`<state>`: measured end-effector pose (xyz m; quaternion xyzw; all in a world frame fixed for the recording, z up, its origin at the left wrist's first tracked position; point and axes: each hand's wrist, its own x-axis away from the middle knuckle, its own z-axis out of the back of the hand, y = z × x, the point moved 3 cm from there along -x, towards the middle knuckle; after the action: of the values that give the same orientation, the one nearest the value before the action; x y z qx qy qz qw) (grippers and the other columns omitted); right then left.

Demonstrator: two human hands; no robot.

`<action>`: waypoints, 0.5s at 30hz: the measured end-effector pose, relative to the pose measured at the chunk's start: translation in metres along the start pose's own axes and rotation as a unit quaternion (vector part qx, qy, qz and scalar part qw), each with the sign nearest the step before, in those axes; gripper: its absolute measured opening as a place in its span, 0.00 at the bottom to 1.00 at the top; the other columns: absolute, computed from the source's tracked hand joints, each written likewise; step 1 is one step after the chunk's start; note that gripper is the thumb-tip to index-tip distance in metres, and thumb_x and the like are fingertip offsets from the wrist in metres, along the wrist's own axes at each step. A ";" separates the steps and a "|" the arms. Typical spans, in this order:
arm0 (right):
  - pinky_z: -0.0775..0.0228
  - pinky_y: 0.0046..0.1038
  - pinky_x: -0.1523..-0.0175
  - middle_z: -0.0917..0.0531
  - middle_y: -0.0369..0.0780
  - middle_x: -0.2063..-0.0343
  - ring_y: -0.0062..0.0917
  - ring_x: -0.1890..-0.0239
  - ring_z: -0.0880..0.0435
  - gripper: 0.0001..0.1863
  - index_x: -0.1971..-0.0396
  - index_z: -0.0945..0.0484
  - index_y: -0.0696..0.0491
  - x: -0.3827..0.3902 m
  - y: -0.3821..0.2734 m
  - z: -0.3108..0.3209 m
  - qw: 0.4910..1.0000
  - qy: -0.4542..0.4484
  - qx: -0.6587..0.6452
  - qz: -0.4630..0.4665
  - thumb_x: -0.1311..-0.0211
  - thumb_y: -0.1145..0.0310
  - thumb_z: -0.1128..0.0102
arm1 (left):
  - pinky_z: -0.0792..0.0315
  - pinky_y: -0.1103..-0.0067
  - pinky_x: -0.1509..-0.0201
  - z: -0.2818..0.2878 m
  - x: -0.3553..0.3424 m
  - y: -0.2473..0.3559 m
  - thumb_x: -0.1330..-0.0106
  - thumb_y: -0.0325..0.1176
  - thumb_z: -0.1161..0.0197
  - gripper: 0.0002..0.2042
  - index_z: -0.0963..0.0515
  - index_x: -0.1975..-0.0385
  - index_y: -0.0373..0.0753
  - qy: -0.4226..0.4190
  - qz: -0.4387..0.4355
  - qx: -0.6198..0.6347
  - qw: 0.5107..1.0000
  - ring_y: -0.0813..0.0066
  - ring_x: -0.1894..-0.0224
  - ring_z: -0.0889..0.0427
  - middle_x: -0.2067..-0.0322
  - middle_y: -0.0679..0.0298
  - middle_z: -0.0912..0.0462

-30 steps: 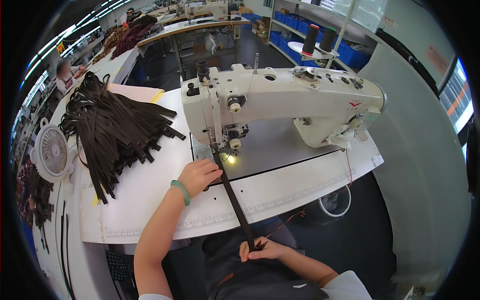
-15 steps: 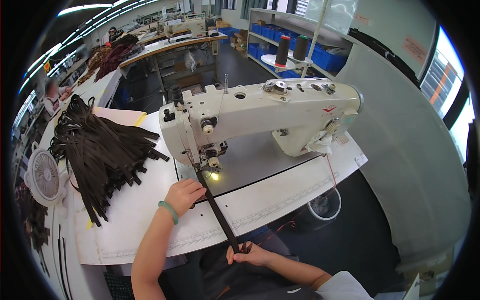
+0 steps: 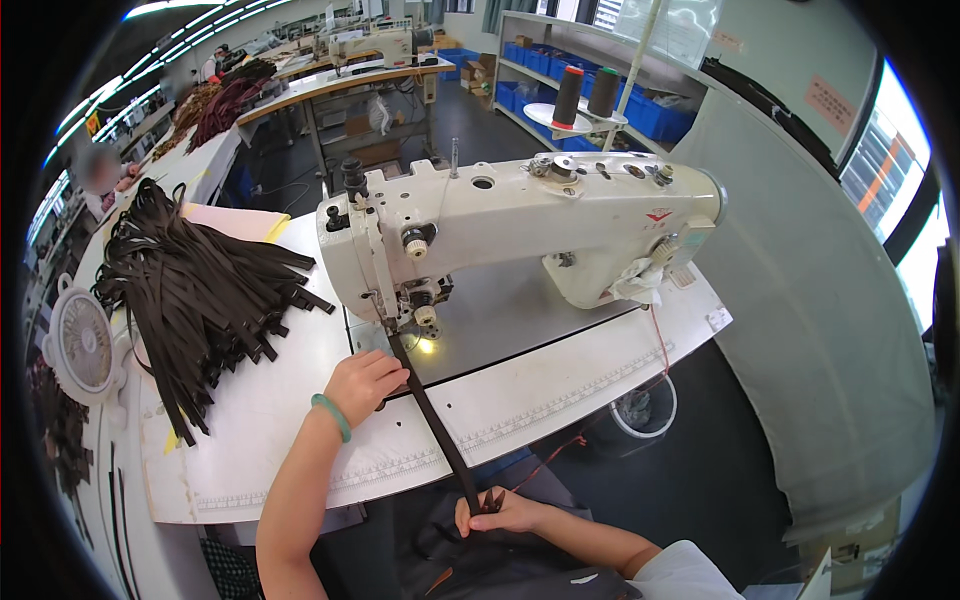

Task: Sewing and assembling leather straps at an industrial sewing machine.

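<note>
By the sewing machine (image 3: 530,225), the right hand (image 3: 508,516) clasps dark strapping (image 3: 440,435); the left hand (image 3: 366,388) touches it, grip unclear.

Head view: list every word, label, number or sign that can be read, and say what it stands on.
Nothing is clear enough to quote.
Machine: red mark; characters under it too small.
Table: ruler strip along the front edge; any figures too small.
Table, by the machine's base: pale label; too small.
Wall: orange sign; lines of text too blurred.
</note>
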<state>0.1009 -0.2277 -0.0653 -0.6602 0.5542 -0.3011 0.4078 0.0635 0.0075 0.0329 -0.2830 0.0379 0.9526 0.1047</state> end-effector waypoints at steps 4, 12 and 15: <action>0.44 0.14 0.72 0.23 0.32 0.75 0.11 0.76 0.32 0.09 0.72 0.25 0.53 -0.014 0.002 0.004 0.994 0.099 -0.047 -0.020 0.44 0.62 0.43 | 0.28 0.78 0.71 0.001 0.005 0.001 0.61 0.25 0.40 0.10 0.24 0.75 0.37 0.003 0.001 0.000 1.000 0.70 0.71 0.24 0.73 0.65 0.24; 0.44 0.15 0.70 0.23 0.33 0.73 0.13 0.71 0.29 0.06 0.72 0.24 0.52 -0.013 0.004 0.012 0.990 0.135 -0.046 -0.016 0.44 0.66 0.45 | 0.28 0.78 0.69 -0.005 0.001 -0.002 0.56 0.27 0.38 0.08 0.24 0.74 0.38 -0.010 -0.004 -0.004 1.000 0.71 0.70 0.25 0.73 0.66 0.24; 0.41 0.17 0.67 0.23 0.35 0.73 0.16 0.69 0.27 0.07 0.72 0.25 0.54 -0.014 0.007 0.012 0.992 0.117 -0.056 0.002 0.44 0.66 0.45 | 0.31 0.79 0.65 -0.007 0.006 -0.004 0.54 0.28 0.40 0.06 0.25 0.74 0.39 -0.015 0.007 -0.010 1.000 0.73 0.68 0.27 0.74 0.68 0.27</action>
<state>0.1048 -0.2119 -0.0762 -0.6409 0.6155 -0.3444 0.3030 0.0631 0.0113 0.0231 -0.2692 0.0290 0.9578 0.0961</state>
